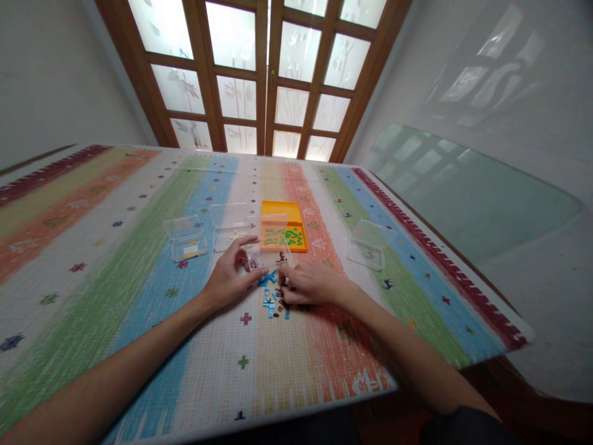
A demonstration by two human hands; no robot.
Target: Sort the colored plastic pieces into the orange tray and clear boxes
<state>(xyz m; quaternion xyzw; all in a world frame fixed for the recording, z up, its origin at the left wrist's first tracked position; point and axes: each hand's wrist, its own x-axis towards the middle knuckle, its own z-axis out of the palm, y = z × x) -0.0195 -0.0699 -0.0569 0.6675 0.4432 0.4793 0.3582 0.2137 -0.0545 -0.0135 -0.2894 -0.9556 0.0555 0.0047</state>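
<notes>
My left hand (pixel 228 276) grips a small clear plastic box (pixel 264 259) by its left side, thumb at the front and fingers behind. A few dark brown pieces lie inside that box, and its lid stands raised. Just in front, small blue pieces (pixel 271 306) and brown pieces (pixel 280 301) are mixed in a loose pile on the cloth. My right hand (pixel 309 282) is at the pile's right edge, fingers curled and pinched together. Whatever is between those fingertips is too small or hidden to make out.
Behind the hands stands an open yellow box (pixel 304 238) with green pieces. Open clear boxes stand to the left (pixel 189 249), beside the yellow box (pixel 225 238) and to the right (pixel 365 254). A striped tablecloth (pixel 199 377) covers the table, which reaches toward glazed wooden doors (pixel 264 80).
</notes>
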